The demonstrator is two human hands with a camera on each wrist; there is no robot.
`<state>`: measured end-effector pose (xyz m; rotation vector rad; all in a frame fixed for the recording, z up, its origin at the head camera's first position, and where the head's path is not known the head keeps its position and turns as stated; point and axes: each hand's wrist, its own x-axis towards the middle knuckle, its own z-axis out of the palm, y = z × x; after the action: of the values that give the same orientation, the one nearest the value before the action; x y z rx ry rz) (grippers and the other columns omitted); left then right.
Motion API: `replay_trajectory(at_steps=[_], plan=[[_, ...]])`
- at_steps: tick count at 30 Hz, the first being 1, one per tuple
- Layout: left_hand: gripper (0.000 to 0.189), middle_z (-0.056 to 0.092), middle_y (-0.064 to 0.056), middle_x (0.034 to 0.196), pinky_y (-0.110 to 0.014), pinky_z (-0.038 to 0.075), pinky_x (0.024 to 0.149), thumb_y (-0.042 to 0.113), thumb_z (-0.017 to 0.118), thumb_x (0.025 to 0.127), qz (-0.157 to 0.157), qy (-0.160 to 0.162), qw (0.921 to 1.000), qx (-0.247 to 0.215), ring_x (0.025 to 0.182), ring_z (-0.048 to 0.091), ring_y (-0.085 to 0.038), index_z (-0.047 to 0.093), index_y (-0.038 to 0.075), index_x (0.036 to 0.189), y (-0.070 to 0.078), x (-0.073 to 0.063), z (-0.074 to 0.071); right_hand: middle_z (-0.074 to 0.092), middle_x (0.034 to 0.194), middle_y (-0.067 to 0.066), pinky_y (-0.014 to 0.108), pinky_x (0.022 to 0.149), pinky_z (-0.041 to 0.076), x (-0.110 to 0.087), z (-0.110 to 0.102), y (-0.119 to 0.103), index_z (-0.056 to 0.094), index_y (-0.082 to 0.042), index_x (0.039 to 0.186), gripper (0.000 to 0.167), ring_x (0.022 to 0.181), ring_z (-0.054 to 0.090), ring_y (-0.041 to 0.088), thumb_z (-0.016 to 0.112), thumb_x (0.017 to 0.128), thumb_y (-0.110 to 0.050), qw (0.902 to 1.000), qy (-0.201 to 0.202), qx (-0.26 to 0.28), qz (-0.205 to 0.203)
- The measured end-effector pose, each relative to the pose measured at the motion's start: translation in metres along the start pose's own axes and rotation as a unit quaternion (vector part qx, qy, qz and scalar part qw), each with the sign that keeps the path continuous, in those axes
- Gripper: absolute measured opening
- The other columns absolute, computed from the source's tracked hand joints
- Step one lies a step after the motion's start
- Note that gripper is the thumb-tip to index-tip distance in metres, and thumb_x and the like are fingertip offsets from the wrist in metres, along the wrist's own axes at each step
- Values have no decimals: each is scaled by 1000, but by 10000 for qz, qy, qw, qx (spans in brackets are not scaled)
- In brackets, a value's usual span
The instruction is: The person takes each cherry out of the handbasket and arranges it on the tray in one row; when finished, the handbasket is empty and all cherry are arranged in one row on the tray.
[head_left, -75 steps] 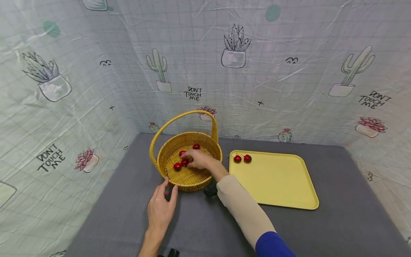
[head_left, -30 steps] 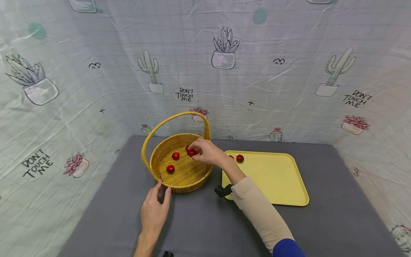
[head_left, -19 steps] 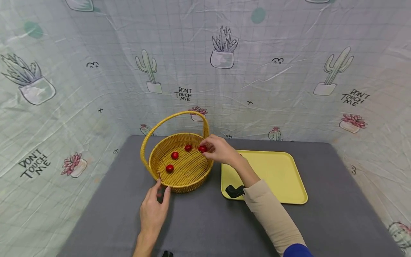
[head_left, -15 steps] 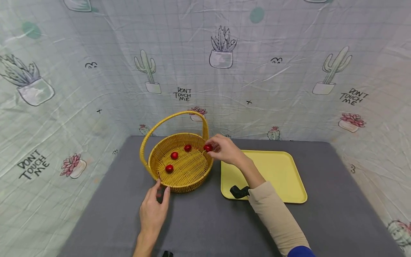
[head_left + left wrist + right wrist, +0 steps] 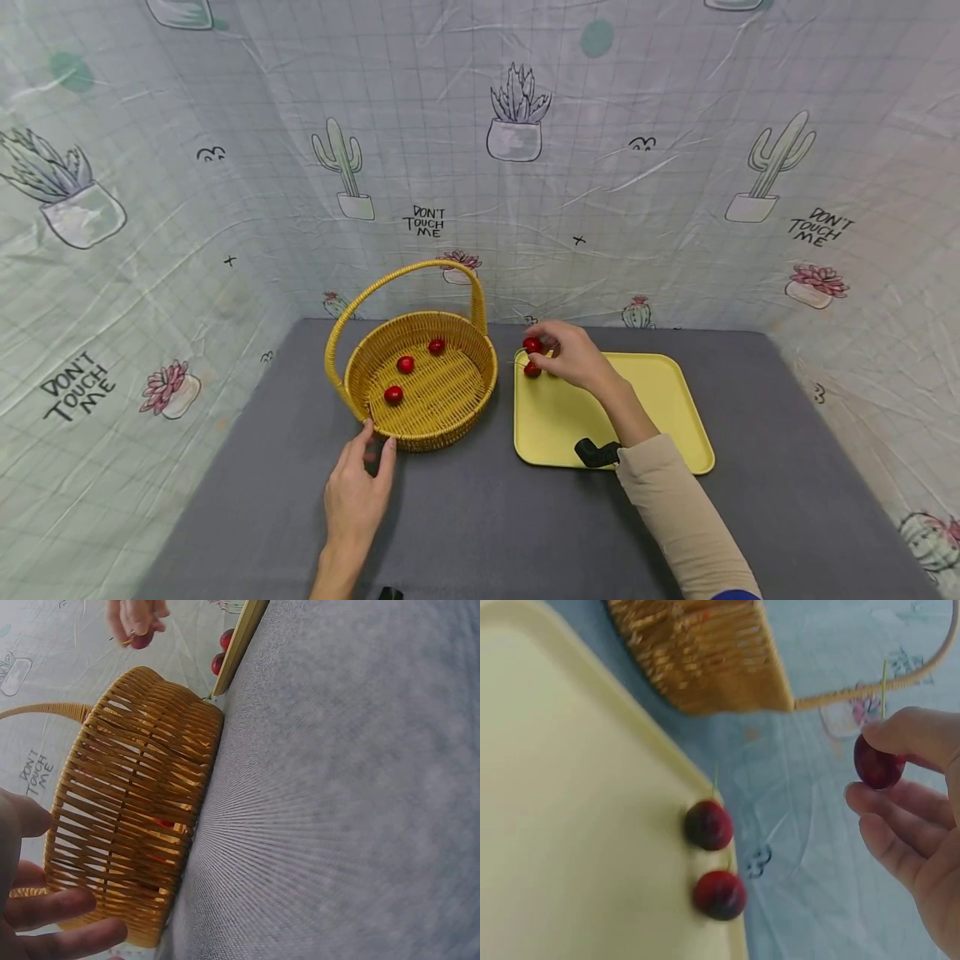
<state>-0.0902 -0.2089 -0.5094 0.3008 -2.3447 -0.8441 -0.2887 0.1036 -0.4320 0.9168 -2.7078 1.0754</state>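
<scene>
- Sheet (image 5: 645, 208): pale, printed with cacti; hangs behind the counter (image 5: 465, 533) and along its sides.
- Counter: grey; carries the tray (image 5: 555, 425) and, just left of it, the basket (image 5: 442, 435); the two stand apart.
- Tray: yellow, flat, low-rimmed; bears two tray cherries (image 5: 720, 895) close together by the far left corner; the low rim would do little to stop a rolling fruit.
- Basket: woven, upright, tall handle (image 5: 480, 312); a stray push from the left hand (image 5: 356, 492) could shift it and set its contents rolling.
- Left hand: at the basket's near left rim; fingers (image 5: 82, 939) spread, gripping nothing; how firmly they touch, cannot tell.
- Right hand (image 5: 573, 354): above the tray's far left corner; thumb and fingers (image 5: 900, 806) pinching the held cherry (image 5: 879, 763).
- Wrist mount (image 5: 596, 452): black, on the right wrist; a low wrist could make it catch the tray's near rim; its clearance, cannot tell.
- Cherries: three basket cherries (image 5: 405, 364) lie spaced apart inside; the held cherry hangs clear of the tray, stem up; smooth skin and a fingertip grip could let it slip; released too high, it could bounce over the rim or knock its neighbours.
</scene>
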Motion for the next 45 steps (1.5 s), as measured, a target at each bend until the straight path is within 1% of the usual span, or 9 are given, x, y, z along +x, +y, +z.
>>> replay_trajectory(at_steps=[4,8,12,15,21,27,33,39,45], plan=[[48,73,-13,108,-49,57,66,31,70,95,-21,-26,10000,-19,81,71,-28,64,3,134,0,-1,0,69,109,10,35,73,54,-9,-3,14,71,-8,121,31,87,64,25,74,90,-14,9997,114,-140,136],[49,73,-14,108,-49,57,65,31,69,96,-44,-40,10000,-38,81,71,-29,63,3,135,0,-1,0,66,108,12,36,72,54,-17,-4,30,69,-6,124,34,87,64,24,74,90,-13,9987,65,-168,473],[49,73,-14,107,-49,56,64,31,69,96,-47,-46,10000,-49,80,71,-28,63,3,135,0,-1,0,65,112,16,39,75,56,-24,-4,46,67,-3,127,37,89,66,25,72,91,-8,9975,49,-162,680],[49,73,-13,107,-49,56,64,31,69,96,-36,-47,10000,-47,80,71,-27,63,3,135,0,-1,-1,64,114,19,41,78,58,-29,-2,54,66,-1,126,37,90,67,27,72,90,-6,9962,104,-190,840],[50,73,-13,108,-49,57,66,33,70,95,-88,-65,9999,-25,81,71,-27,63,4,135,0,-1,-1,64,111,21,43,79,58,-33,2,68,66,1,123,36,92,68,31,74,90,-11,9915,158,-256,1265],[50,73,-12,109,-49,56,65,34,69,95,-121,-75,9999,-19,81,71,-28,62,5,136,0,-2,0,64,109,21,46,83,56,-37,5,75,65,1,122,38,96,65,34,74,90,-17,9863,107,-298,1617],[50,73,-12,108,-49,56,65,33,70,95,-132,-63,9999,9,81,71,-27,62,5,136,0,-2,1,65,108,21,46,82,56,-38,8,80,63,3,122,41,99,64,35,74,90,-20,9815,177,-345,1873],[51,73,-10,110,-48,57,67,35,69,96,-225,-140,9996,14,82,71,-26,62,8,138,0,-1,0,64,108,23,47,84,54,-35,13,86,63,6,122,43,97,62,34,73,90,-22,9776,89,-492,2044],[51,73,-11,111,-48,57,67,36,68,96,-226,-186,9996,1,83,71,-27,61,7,138,1,-1,0,63,106,21,46,83,52,-35,16,88,63,4,121,44,93,60,32,73,89,-24,9748,56,-545,2164]])
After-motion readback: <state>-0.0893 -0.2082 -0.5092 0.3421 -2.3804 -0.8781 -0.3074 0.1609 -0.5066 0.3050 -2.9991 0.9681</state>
